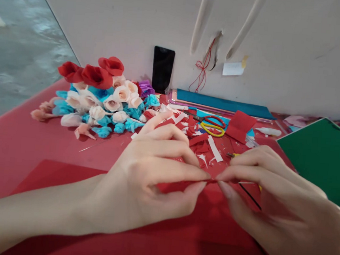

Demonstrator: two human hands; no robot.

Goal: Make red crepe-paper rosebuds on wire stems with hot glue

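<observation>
Thumb and forefinger of my left hand [151, 173] pinch a small, thin piece of red paper [212, 181]. My right hand [282, 208] pinches the same piece from the other side, so the fingertips of both hands almost meet. Most of the piece is hidden by my fingers. The other fingers of my left hand are loosely bent above it. Beneath both hands lies a large red paper sheet [159, 245]. A thin dark rod [250, 196] and something yellow show partly behind my right hand.
Paper flowers [112, 102] in red, white, blue and pink are heaped at left. Red-and-yellow-handled scissors [213, 127] lie among paper scraps [198, 142]. A black phone [162, 69] leans on the wall. Behind stands a blue roll [222, 103]; a green board [324, 161] is at right.
</observation>
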